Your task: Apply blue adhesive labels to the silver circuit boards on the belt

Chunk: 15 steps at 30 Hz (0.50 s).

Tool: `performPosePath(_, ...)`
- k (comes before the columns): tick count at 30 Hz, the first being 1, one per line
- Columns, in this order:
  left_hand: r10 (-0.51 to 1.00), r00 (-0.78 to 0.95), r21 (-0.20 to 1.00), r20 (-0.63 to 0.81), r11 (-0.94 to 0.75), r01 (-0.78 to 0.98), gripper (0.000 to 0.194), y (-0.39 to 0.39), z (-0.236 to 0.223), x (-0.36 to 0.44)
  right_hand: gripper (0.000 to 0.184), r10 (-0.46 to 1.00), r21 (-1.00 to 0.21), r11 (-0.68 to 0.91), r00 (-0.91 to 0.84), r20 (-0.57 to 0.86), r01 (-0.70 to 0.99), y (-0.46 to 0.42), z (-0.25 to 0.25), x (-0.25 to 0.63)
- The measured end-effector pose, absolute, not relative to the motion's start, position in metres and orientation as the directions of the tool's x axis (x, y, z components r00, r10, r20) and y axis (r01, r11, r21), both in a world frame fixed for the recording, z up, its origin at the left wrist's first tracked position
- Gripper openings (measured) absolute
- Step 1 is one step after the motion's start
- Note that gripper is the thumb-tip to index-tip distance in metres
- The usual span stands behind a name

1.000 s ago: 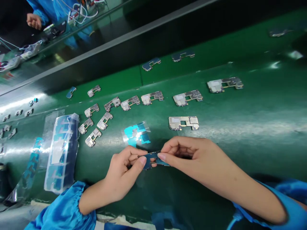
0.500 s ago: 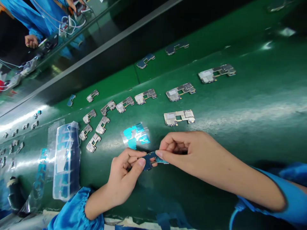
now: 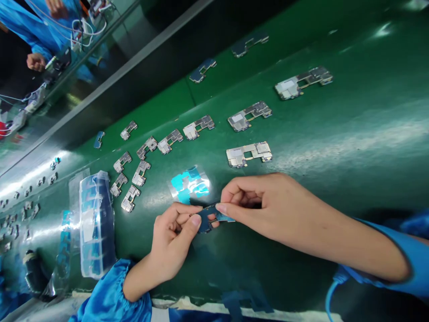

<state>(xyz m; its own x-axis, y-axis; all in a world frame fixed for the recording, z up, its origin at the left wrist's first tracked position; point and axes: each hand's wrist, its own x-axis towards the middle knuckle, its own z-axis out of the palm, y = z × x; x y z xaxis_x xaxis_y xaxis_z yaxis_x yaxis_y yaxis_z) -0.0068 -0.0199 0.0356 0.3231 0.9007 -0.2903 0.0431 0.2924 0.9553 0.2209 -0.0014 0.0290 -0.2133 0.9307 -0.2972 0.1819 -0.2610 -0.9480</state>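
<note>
A small dark-blue circuit board (image 3: 205,223) is held up between both hands, low over the green mat. My left hand (image 3: 174,239) pinches its left end between thumb and fingers. At the board's right end, the thumb and forefinger of my right hand (image 3: 258,203) press together on it; a lighter blue patch shows beside them. Just beyond the hands lies a clear sheet with bright blue film pieces (image 3: 190,182). A silver circuit board (image 3: 249,154) rests flat above my right hand.
Several circuit boards (image 3: 199,127) lie scattered across the green mat (image 3: 318,174). To the left stands a clear plastic tray (image 3: 96,223) with blue pieces inside. A dark bottle-like object (image 3: 36,273) is at lower left. Across a metal rail, a co-worker's hand (image 3: 36,61) shows near cables.
My view has shifted slightly, so the boards on the mat sit a little higher in the picture. Both hands keep their hold on the circuit board, with little visible movement.
</note>
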Motion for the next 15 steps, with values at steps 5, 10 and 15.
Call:
performPosePath(5,0.896,0.327,0.953,-0.299,0.300,0.050,0.016,-0.0209,0.0362,-0.0063,0.018,0.935,-0.947,-0.242,-0.211,-0.285,0.210,-0.0038,0.0257,0.2210)
performPosePath(10,0.904,0.301,0.953,-0.303,0.288,0.095,0.018,-0.0232,0.0362,-0.0074,0.017,0.947,-0.948,-0.223,-0.179,-0.266,0.227,-0.0037,0.0255,0.2167)
performPosePath(15,0.905,0.297,0.953,-0.304,0.290,0.092,0.016,-0.0241,0.0338,-0.0091,0.015,0.966,-0.946,-0.153,-0.159,-0.204,0.284,-0.0047,0.0214,0.2144)
